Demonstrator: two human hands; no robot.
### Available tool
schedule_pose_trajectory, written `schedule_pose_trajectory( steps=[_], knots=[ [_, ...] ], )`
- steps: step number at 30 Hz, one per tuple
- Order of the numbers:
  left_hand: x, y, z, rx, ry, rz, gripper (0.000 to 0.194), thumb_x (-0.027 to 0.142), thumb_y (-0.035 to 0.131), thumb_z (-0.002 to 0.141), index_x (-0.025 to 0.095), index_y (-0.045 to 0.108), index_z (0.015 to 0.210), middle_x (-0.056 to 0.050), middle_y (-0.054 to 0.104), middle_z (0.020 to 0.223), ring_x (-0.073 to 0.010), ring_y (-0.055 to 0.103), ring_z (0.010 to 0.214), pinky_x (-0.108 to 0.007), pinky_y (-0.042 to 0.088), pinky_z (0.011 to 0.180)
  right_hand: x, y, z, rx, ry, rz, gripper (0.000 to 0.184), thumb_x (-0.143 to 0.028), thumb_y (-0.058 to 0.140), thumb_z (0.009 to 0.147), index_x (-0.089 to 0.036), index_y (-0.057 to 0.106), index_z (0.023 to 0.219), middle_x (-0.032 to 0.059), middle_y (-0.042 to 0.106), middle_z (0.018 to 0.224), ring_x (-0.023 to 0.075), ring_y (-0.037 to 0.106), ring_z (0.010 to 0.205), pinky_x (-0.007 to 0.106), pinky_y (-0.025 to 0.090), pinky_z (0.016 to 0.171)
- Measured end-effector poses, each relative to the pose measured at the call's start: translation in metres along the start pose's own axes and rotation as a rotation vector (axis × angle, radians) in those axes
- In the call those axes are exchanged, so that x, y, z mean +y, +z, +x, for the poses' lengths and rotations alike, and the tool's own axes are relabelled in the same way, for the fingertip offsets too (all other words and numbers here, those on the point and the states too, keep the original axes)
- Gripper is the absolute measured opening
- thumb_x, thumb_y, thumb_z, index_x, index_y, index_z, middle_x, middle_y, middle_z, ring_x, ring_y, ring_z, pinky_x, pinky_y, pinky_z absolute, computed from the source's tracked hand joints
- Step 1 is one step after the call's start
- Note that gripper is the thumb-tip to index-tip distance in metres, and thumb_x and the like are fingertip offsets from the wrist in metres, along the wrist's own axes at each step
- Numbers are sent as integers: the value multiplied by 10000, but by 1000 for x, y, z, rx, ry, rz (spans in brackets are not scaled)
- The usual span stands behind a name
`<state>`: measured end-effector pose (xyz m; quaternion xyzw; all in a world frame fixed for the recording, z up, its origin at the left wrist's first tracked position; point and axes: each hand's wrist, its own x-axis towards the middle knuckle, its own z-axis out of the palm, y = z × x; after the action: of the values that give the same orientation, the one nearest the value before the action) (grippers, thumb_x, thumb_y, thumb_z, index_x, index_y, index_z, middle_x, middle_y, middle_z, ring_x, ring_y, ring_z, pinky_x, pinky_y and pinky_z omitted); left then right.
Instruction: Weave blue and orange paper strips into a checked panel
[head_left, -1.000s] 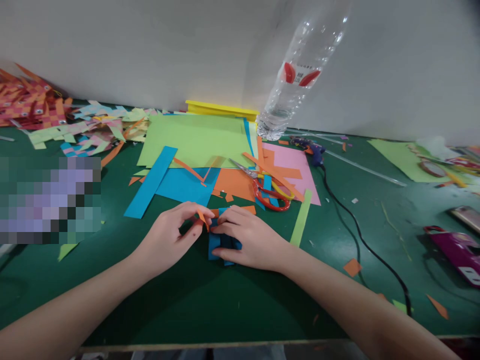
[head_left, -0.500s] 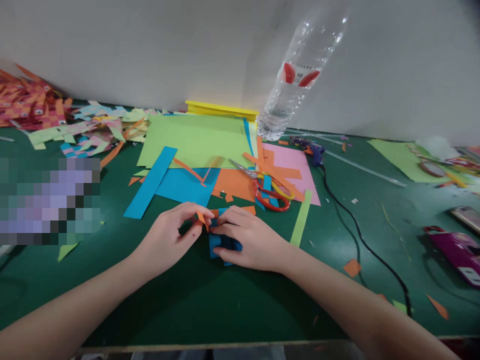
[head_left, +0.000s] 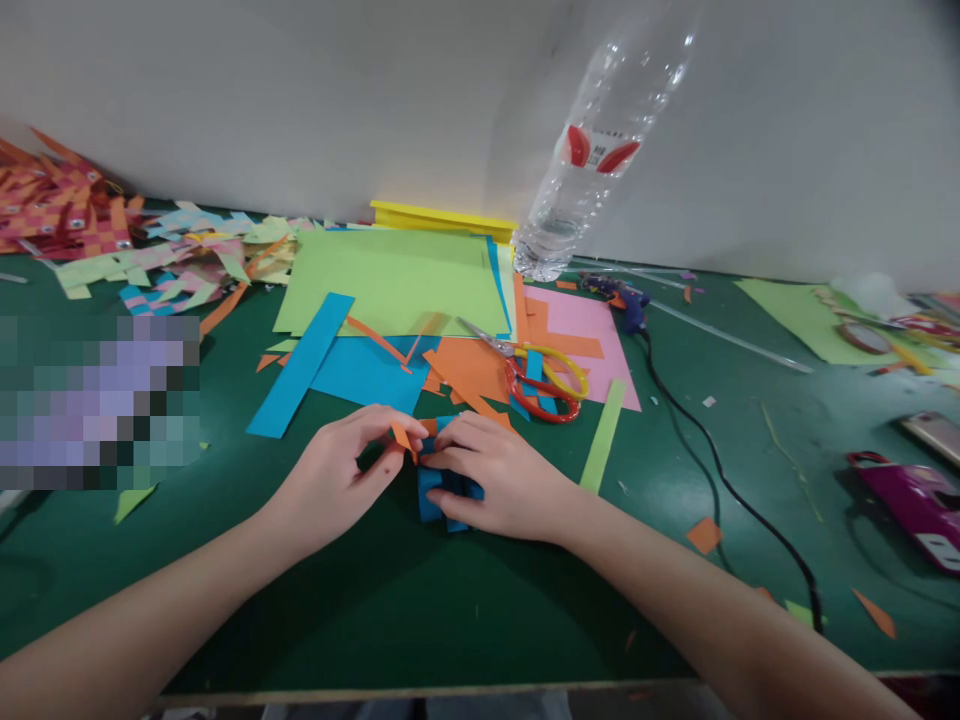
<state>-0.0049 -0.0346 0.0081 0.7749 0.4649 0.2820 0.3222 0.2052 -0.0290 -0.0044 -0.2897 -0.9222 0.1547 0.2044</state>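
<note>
— What step am I on?

— Weaving, I judge: my left hand (head_left: 337, 475) pinches the orange strip (head_left: 403, 437) in its fingers, and my right hand (head_left: 501, 480) presses the blue piece (head_left: 442, 492) flat on the bench (head_left: 375, 590).

— Next?

— Probably thread orange between the blue strips, keeping blue pinned.

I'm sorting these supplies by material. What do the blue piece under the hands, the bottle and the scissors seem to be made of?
Blue piece: likely matte craft paper, thin, flat.
Bottle: clear glossy plastic, ribbed, see-through.
Scissors: shiny metal-looking blades, probably plastic handles.
</note>
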Motion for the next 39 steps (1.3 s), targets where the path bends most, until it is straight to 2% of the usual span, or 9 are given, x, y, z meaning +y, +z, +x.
schedule_pose_trajectory(
  steps=[4, 12, 17, 22, 29, 34, 36, 39],
  knots=[
    [0, 0, 0, -9, -13, 0, 221, 178, 441, 833, 221, 617, 961, -27, 687, 964, -180, 643, 849, -266, 509, 697, 1, -1, 0, -15, 5, 6, 259, -356, 567, 860, -144, 656, 979, 92, 620, 926, 212, 548, 901, 376, 482, 818],
    [-1, 1, 1, -5, 5, -3, 227, 163, 435, 831, 218, 614, 958, -19, 680, 949, -173, 637, 852, -258, 500, 706, 0, -3, 1, -28, 26, 44, 232, -320, 555, 881, -126, 654, 958, 97, 619, 929, 201, 549, 908, 352, 469, 813],
    [-2, 1, 1, 11, 41, -9, 237, 132, 438, 817, 222, 612, 951, 0, 668, 948, -157, 627, 864, -249, 491, 726, 1, -5, 4, -43, 111, 121, 206, -300, 528, 909, -146, 649, 972, 82, 626, 931, 187, 548, 898, 319, 458, 794],
    [-3, 1, 1, 7, 60, -45, 236, 121, 453, 821, 228, 609, 961, 9, 660, 937, -147, 618, 857, -237, 484, 718, 6, -6, 6, -25, 179, 210, 220, -293, 473, 941, -153, 642, 924, 47, 630, 827, 161, 546, 816, 279, 435, 732],
    [-7, 3, 3, 29, 154, -78, 246, 89, 445, 825, 209, 584, 988, -26, 603, 1027, -152, 569, 986, -262, 454, 860, 8, -5, 6, 39, 313, 324, 221, -317, 474, 940, -179, 646, 930, 26, 657, 851, 137, 588, 790, 245, 427, 702],
    [-8, 5, 2, 12, 144, -23, 269, 97, 441, 826, 220, 548, 1039, -26, 587, 1066, -158, 559, 1015, -278, 447, 881, 8, -4, 7, 35, 363, 382, 252, -345, 440, 951, -185, 635, 957, 24, 661, 853, 138, 609, 785, 251, 435, 702],
    [-7, 5, 1, 29, 108, 29, 265, 124, 458, 822, 226, 526, 1057, -23, 592, 1056, -169, 567, 992, -288, 459, 841, 8, -5, 7, 34, 386, 406, 256, -353, 427, 955, -188, 623, 955, 17, 659, 828, 135, 612, 762, 251, 435, 691],
    [-7, 5, 0, 72, 5, 142, 153, 199, 509, 809, 215, 513, 961, -5, 602, 894, -169, 579, 771, -275, 458, 645, 8, -5, 7, 33, 412, 446, 246, -353, 417, 959, -195, 604, 932, 2, 660, 794, 128, 614, 741, 246, 434, 685]
  ],
)
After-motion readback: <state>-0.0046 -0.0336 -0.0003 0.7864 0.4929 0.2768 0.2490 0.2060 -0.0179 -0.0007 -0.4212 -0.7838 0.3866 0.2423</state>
